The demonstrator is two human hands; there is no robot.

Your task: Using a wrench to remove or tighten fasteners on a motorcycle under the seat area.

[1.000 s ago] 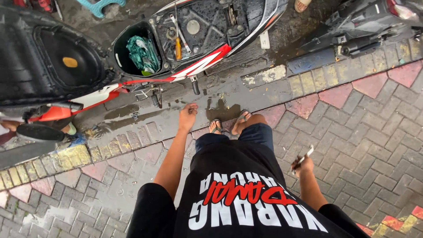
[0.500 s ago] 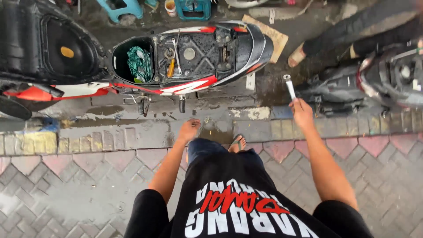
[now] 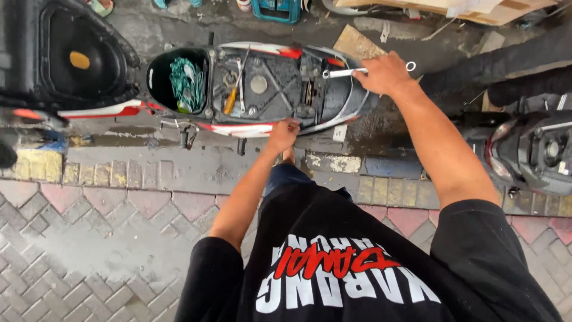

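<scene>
A red, white and black scooter (image 3: 250, 128) stands in front of me with its seat (image 3: 71, 59) raised and the under-seat bay exposed. My right hand (image 3: 386, 73) is closed on a silver spanner (image 3: 341, 73), held over the rear of the bay. My left hand (image 3: 283, 135) rests on the scooter's near side panel. In the bay lie an orange-handled screwdriver (image 3: 230, 101), a second spanner (image 3: 240, 67) and a green bundle (image 3: 187, 83) in the black front tub.
A second dark scooter (image 3: 536, 152) stands at the right. A teal box (image 3: 277, 9) and cardboard (image 3: 453, 7) lie beyond the scooter. Wet concrete kerb (image 3: 179, 167) separates the road from the paved bricks (image 3: 83, 250) under my feet.
My right hand has swung the spanner from my side up and forward to the scooter's rear bay. My left hand has shifted onto the side panel. The view has moved closer.
</scene>
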